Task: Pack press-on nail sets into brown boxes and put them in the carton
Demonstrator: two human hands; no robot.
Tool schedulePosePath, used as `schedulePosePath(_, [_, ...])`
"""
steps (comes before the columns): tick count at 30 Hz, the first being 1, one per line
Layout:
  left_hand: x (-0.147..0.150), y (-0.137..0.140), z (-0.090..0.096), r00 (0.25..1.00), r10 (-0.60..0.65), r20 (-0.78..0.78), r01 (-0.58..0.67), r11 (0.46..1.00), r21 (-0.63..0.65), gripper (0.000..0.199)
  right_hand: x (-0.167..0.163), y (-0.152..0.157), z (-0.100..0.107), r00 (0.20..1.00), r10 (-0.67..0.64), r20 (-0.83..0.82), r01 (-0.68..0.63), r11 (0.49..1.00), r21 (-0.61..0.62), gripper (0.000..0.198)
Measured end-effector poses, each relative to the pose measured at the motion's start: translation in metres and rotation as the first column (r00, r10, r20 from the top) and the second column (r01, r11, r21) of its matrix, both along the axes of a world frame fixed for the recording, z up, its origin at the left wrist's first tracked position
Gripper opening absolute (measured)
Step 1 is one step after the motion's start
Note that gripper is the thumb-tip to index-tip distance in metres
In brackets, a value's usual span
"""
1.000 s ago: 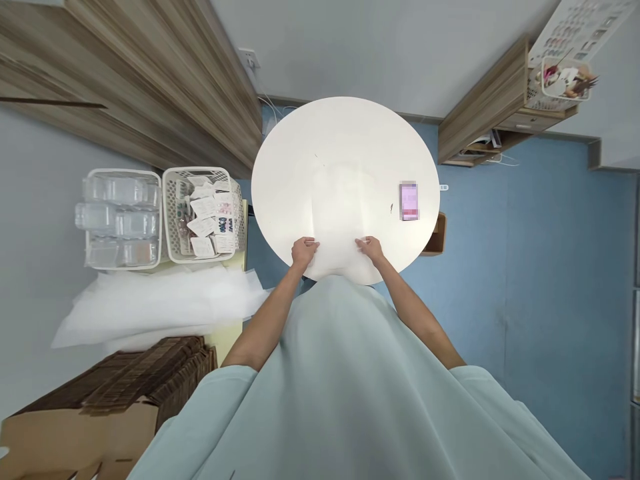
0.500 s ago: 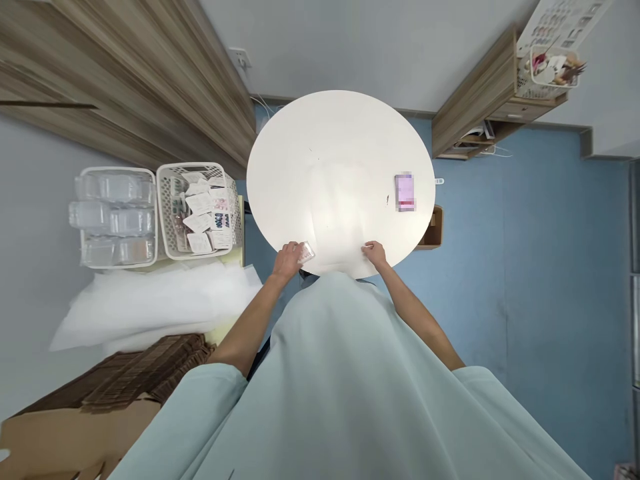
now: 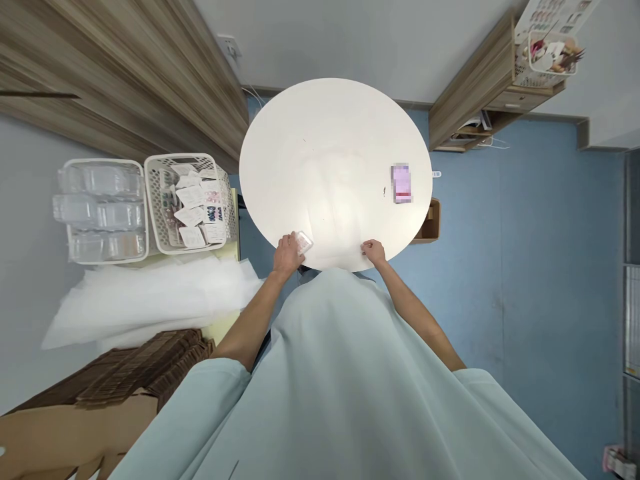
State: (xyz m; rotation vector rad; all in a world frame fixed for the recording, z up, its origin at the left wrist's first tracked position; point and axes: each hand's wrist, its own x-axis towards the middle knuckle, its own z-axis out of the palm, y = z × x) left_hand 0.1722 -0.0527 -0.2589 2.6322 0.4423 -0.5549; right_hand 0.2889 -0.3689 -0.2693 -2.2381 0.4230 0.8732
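White table (image 3: 330,113), faint sheet (image 3: 336,233), part-hidden case (image 3: 305,242)

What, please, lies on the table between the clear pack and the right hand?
In the head view, a thin, see-through whitish sheet lies on the table between the pack and the right hand.

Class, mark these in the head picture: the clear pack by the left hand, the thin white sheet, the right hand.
Clear pack (image 3: 305,242): head view, on its upper face.
Thin white sheet (image 3: 336,217): head view, middle of its surface.
Right hand (image 3: 375,252): head view, middle of the hand.
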Motion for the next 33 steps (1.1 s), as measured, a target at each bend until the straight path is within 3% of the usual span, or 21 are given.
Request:
schedulePosePath(3, [0.006,-0.007,0.004,0.999,-0.006,0.054,0.009,0.998,-0.057,0.094,0.0,0.001,0.002,1.0,0.011,0.004,-0.011,1.0,0.007,0.005])
schedulePosePath(9, [0.029,-0.032,0.002,0.982,-0.162,0.097,0.177,0.97,-0.167,0.091,-0.001,-0.001,0.009,0.998,0.054,0.018,-0.054,0.998,0.008,0.011])
schedulePosePath(16, [0.051,-0.053,-0.008,0.952,-0.301,0.055,0.306,0.936,-0.172,0.086,-0.005,0.003,0.017,0.992,0.121,0.034,-0.12,0.992,-0.036,0.01])
schedulePosePath(26, [0.05,-0.053,-0.019,0.95,-0.308,0.061,0.313,0.921,-0.233,0.087,-0.014,0.024,0.04,0.956,0.279,0.091,-0.276,0.96,-0.052,0.01])
schedulePosePath(33, [0.049,-0.055,-0.018,0.96,-0.273,0.063,0.28,0.921,-0.271,0.089,-0.024,0.07,0.057,0.856,0.493,0.156,-0.5,0.866,0.003,0.01])
